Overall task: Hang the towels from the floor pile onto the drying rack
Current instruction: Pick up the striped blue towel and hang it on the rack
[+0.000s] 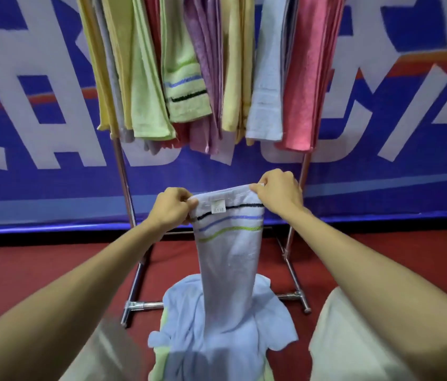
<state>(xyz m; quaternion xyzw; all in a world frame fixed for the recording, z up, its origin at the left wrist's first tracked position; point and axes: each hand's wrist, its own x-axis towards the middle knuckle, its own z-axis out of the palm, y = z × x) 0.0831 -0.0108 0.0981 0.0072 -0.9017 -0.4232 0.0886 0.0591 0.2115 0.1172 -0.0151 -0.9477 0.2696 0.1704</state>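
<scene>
**Striped towel held by both top corners over the pile**

At the left, the rack [123, 174] is standing on the red floor [38, 270] in front of a blue banner [38, 105]. The hung towels [186, 86] are crowding it from side to side: yellows and a grey, then a green striped one and purples, then pale blue and pink at the right. The top of the rack is lying outside the view, so I cannot tell where a free gap is.

Lower down, the left hand [174, 206] is pinching the left corner of the towel [227, 243] at its top hem, with the fingers curled over the cloth. The towel is pale, with black, blue and green stripes and a small label. It is hanging straight down between the two hands, in front of the rack. Its lower end is meeting the pile [216, 334] on the floor between the person's knees, though I cannot tell whether the two are touching. The right hand [280, 192] is gripping the opposite corner in the same way, slightly higher.

Gripping both corners is probably stretching the hem flat, so the cloth is hanging open rather than bunched and should drape evenly over a bar. The pile is showing a pale blue towel with light green beneath it, so the task is looking unfinished.
</scene>
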